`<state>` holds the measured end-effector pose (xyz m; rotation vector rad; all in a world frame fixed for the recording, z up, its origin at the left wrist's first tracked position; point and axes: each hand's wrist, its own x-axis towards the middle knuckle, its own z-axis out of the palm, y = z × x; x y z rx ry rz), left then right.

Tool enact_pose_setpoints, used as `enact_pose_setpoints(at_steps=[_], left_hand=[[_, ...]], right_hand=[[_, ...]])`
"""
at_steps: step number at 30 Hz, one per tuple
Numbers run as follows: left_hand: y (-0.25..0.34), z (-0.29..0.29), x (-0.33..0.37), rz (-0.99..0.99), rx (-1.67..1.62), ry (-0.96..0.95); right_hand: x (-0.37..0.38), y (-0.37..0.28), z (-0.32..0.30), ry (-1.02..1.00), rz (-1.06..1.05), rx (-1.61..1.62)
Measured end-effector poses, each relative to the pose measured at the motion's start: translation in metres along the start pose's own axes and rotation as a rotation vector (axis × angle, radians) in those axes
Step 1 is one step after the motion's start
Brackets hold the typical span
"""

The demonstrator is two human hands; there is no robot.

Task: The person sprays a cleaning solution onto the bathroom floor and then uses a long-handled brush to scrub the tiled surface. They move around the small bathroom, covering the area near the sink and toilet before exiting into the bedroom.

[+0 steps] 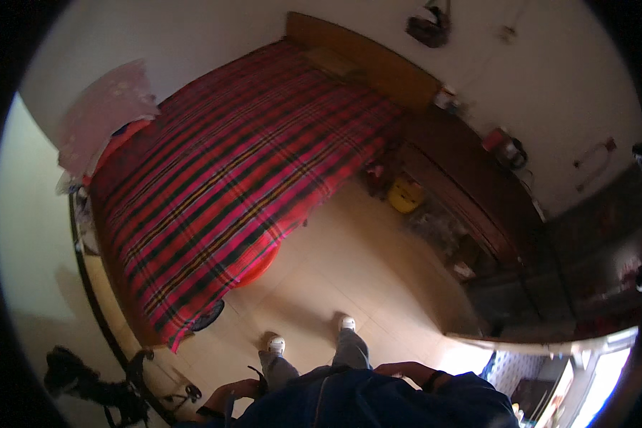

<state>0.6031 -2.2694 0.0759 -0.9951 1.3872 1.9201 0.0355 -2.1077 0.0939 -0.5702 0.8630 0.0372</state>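
Both my hands hang low at my waist, beside the dark blue jacket (328,403) I wear. My left hand (244,389) is at the jacket's left side, next to a small dark strap or edge of cloth. At the right side, my right hand (403,369) lies against the jacket's lower front, with a dark band around the wrist. The fingers of both are too dim and partly hidden to make out. Below them my grey trousers (352,348) and white shoes (276,345) show on the tiled floor (314,285).
Ahead to the left stands a bed with a red plaid cover (242,164) and wooden headboard (364,50). A red basin (257,264) sits partly under it. Right are a dark desk (471,164), a yellow bucket (405,195) and a dark cabinet (578,264). A black wheeled object (100,385) stands lower left.
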Motion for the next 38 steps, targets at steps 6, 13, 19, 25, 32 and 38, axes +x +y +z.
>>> enact_pose_setpoints(at_steps=[6,13,19,25,32,38], left_hand=[[0.056,0.087,0.015,-0.073,-0.170,0.081],[0.061,0.121,0.032,-0.130,-0.231,0.131],[0.016,0.076,0.082,-0.175,-0.117,0.163],[-0.066,-0.061,0.163,-0.260,0.329,0.327],[-0.138,-0.259,0.294,-0.303,0.797,0.910],[-0.151,-0.329,0.439,0.443,-0.399,1.023]], right_hand=[[-0.030,0.017,-0.098,-0.149,0.040,-0.482],[-0.042,0.033,-0.109,-0.239,-0.077,-0.515],[0.023,0.085,-0.118,-0.382,0.203,-0.368],[0.079,0.157,-0.230,-0.001,0.324,-0.288],[0.164,0.148,-0.479,0.692,0.246,-0.385],[0.381,-0.034,-0.641,0.784,-0.312,-1.272]])
